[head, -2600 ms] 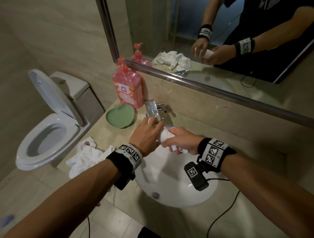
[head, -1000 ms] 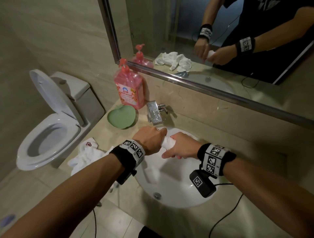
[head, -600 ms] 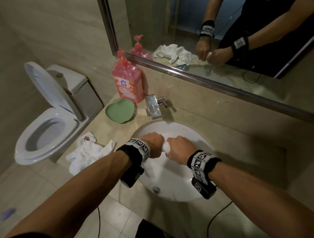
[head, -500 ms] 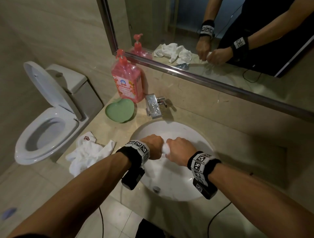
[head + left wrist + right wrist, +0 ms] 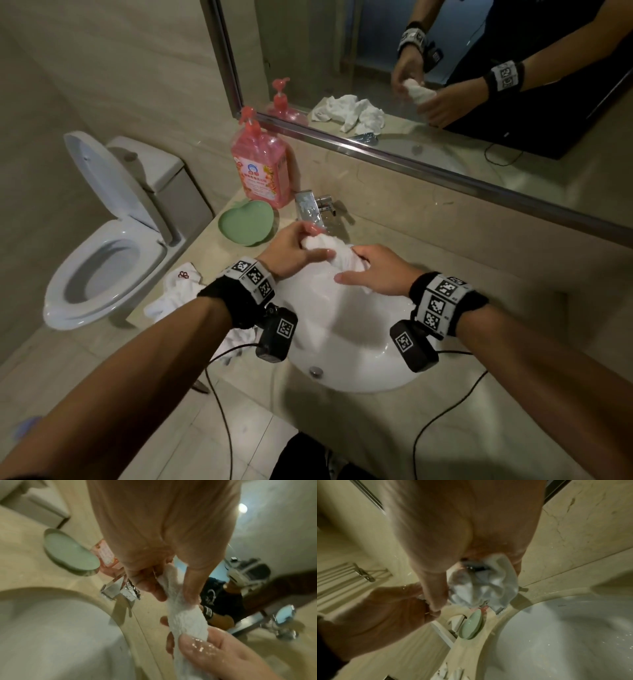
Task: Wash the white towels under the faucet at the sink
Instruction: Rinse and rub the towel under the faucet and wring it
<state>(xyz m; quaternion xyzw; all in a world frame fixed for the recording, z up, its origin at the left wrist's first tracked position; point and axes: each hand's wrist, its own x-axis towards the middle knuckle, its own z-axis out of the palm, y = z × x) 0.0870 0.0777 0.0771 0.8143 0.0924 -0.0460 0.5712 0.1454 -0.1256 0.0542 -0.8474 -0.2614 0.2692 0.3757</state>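
Both my hands are on the wet, twisted white terry towel [image 5: 330,251], held over the back of the round white ceramic basin [image 5: 346,346], just in front of the chrome faucet [image 5: 308,209].

My left hand [image 5: 291,250] pinches the upper end between thumb and fingers; my right hand [image 5: 375,272] wraps the lower end, fingers curled round it.

In the left wrist view the cloth is a rope-like roll between the two grips, and water glistens on my right thumb [image 5: 197,641].

Judgement: soaked, it will be heavier than it looks, limp and a bit slick. It is not fragile, so a firm whole-fist hold at each end suits it; a fingertip pinch may slip.

A second crumpled white towel [image 5: 178,291] lies on the beige stone counter [image 5: 445,240], left of the basin.

No running water can be made out.
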